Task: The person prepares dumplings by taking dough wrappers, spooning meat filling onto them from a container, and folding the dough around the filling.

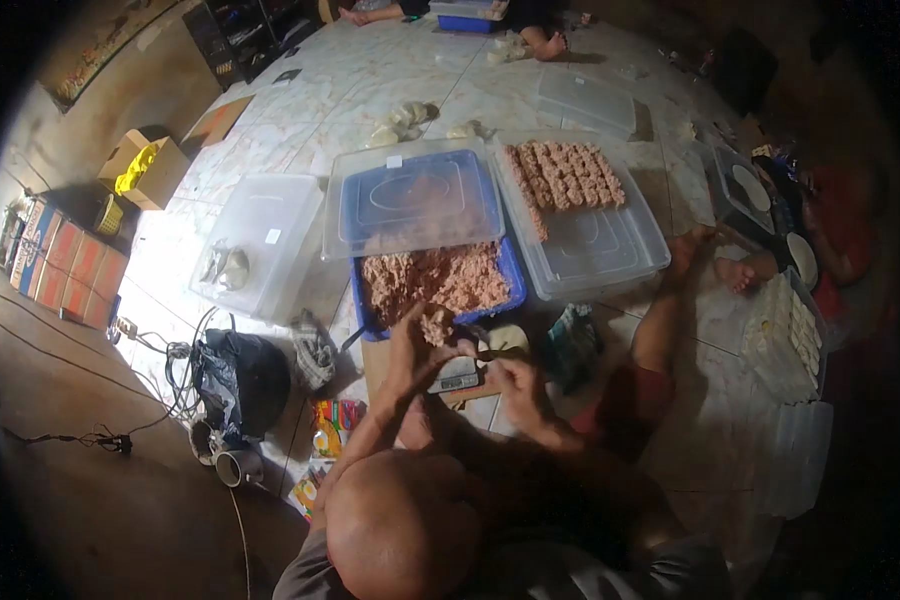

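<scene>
My left hand is closed around a lump of pinkish minced filling, over the near edge of a blue tub. More loose minced filling lies in the tub. Just right of it my right hand has its fingers bent together. A thin dark thing seems to run from its fingertips toward my left hand, too small to make out. Below and between the hands stands a small digital scale on a brown board. A pale round thing lies behind my right hand.
A clear lid partly covers the tub. On the right, a clear tray holds rows of shaped mince portions. A black bag, cables and a mug lie left. Another person's foot is at right, near a container of pale pieces.
</scene>
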